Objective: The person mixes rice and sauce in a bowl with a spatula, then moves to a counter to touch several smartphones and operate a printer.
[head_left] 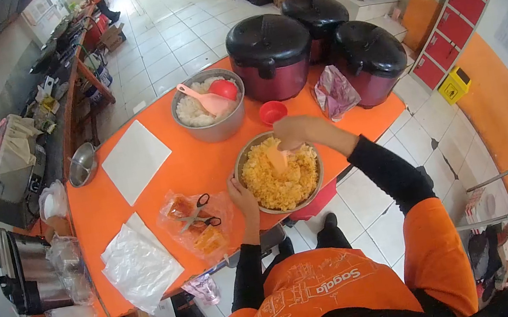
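Observation:
A metal bowl (321, 182) full of yellow rice (279, 184) stands near the front edge of the orange table. My right hand (292, 133) is closed on a pale orange paddle (278, 159), whose blade touches the rice. At the bowl's left rim, my left hand (242, 198) rests against the side, its fingers partly hidden. Behind the bowl is a small red bowl (273, 111). A larger pot (214, 131) of white rice holds a pink paddle (211, 101) and a red bowl (224, 89). Scissors (195, 218) lie on a plastic bag with orange contents (208, 240) to the left.
Three rice cookers (271, 53) stand at the table's back right, beside a crumpled purple packet (335, 92). A white board (136, 160), plastic sheets (139, 263) and a metal bowl (82, 165) are at the left. A person (101, 2) stands far back.

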A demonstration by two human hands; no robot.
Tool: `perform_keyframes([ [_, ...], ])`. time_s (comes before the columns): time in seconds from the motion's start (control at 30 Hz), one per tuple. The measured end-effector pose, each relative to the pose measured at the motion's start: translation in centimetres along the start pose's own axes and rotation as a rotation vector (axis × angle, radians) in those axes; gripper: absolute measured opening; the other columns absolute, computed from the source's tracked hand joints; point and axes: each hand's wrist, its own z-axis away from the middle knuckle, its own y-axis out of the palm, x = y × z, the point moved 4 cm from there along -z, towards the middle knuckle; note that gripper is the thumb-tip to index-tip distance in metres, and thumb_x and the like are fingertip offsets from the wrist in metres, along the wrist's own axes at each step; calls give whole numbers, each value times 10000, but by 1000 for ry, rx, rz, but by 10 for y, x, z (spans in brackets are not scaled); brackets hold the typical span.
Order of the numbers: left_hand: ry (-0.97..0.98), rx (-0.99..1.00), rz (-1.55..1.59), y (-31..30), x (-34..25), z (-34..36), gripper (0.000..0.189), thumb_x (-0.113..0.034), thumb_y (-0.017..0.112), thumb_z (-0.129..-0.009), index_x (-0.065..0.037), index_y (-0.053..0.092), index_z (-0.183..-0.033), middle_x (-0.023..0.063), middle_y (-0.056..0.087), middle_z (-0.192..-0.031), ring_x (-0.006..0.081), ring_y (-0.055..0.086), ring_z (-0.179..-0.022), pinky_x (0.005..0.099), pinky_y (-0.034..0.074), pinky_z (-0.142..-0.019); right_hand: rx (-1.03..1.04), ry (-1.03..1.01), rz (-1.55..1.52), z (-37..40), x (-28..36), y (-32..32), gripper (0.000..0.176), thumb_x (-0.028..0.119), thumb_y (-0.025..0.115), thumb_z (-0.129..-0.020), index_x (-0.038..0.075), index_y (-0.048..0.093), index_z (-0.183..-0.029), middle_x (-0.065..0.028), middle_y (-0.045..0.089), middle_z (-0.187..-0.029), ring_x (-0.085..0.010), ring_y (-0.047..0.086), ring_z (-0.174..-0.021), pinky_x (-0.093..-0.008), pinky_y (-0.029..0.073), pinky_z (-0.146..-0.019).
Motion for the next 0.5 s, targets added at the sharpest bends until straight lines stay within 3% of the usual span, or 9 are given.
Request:
perform_keyframes([
  [0.03,-3,-2,4,1,0,0,338,-227,280,-925,32,472,-1027,132,519,-970,219,496,-904,316,377,-791,4,2,3,16,7,-13,288,240,510,-736,-26,590,-660,-155,574,-603,-261,558,-515,-368,437,-504],
  [0.1,-34,-21,-6,0,2,1,336,-224,284,-924,34,476,-1020,130,525,-951,225,501,-886,315,381,-783,-182,17,3,47,20,-45,207,207,552,-664,4,593,-654,-136,572,-596,-259,566,-538,-373,431,-493],
  [0.13,-37,-29,-4,-1,1,1,336,-224,284,-924,34,476,-1020,130,525,-951,225,501,-886,315,381,-783,-178,13,8,38,18,-26,207,207,552,-664,4,593,-654,-136,572,-596,-259,566,-538,-373,431,-493],
  [0.2,47,-47,-93,-2,-7,1,334,-225,291,-921,35,480,-1012,131,524,-953,226,498,-891,314,376,-788,-708,-281,33,15,23,24,171,181,602,-587,27,601,-662,-116,581,-616,-266,580,-584,-372,436,-491],
  [0.33,46,-58,-81,-4,3,3,329,-222,298,-919,33,484,-1012,138,521,-953,239,494,-901,321,370,-797,-532,-197,160,-19,35,43,171,168,629,-541,48,608,-661,-106,594,-654,-271,591,-629,-373,446,-500],
  [0.4,15,-29,-107,-4,3,0,318,-209,302,-916,31,485,-1018,149,516,-955,256,489,-911,331,365,-800,-165,-51,188,-13,18,12,142,171,630,-546,68,607,-641,-102,599,-665,-276,591,-629,-374,451,-510],
  [0.43,20,-38,-104,-3,1,-3,318,-209,302,-916,31,485,-1018,149,516,-955,256,489,-911,331,365,-800,-170,-56,197,2,24,-1,142,171,630,-546,68,607,-641,-102,599,-665,-276,591,-629,-374,451,-510],
  [0.5,98,-93,-166,-4,-2,0,316,-200,310,-918,39,492,-1018,143,537,-929,243,514,-843,323,388,-758,-461,-32,174,31,39,-18,146,172,627,-540,78,616,-652,-100,600,-666,-279,595,-639,-372,451,-507],
])
